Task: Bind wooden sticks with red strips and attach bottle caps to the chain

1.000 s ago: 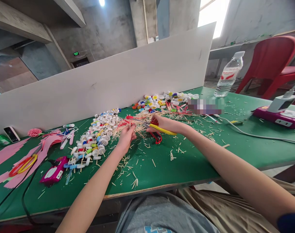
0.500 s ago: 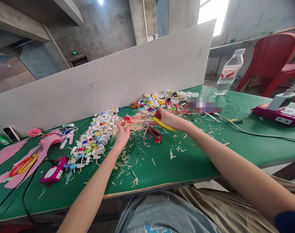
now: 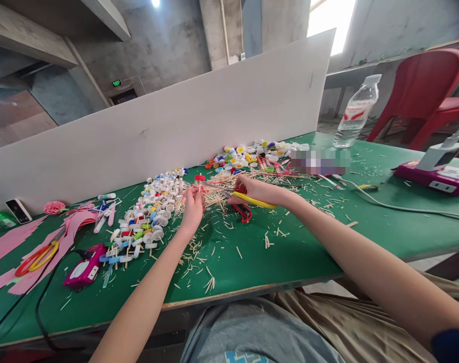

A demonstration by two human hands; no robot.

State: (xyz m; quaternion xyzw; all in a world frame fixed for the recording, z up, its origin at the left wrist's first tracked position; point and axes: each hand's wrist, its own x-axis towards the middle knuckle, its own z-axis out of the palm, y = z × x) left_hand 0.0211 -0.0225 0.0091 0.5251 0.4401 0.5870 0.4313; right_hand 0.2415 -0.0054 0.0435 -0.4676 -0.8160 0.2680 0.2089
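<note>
My left hand point(image 3: 193, 207) is closed in a pinch on a thin wooden stick with a red bottle cap point(image 3: 199, 178) at its upper part, held upright over the pile. My right hand point(image 3: 260, 190) is closed around scissors point(image 3: 255, 200) with yellow and red handles. Their blades point left, close to the stick just under the red cap; whether they touch it I cannot tell. Beneath my right hand lies a red-handled tool point(image 3: 245, 214), partly hidden. Loose wooden sticks point(image 3: 216, 195) are heaped between and behind my hands.
Bottle caps with sticks point(image 3: 148, 214) lie left; more caps point(image 3: 240, 157) lie at the back by a white panel point(image 3: 176, 128). Pink paper point(image 3: 17, 239), other scissors point(image 3: 36, 259) and a purple power strip point(image 3: 84, 268) are further left. A water bottle point(image 3: 355, 113) stands right.
My left hand has turned the red cap upright and raised it slightly. The scissors in my right hand have shifted a little left and down, with their blades now near the stick.
</note>
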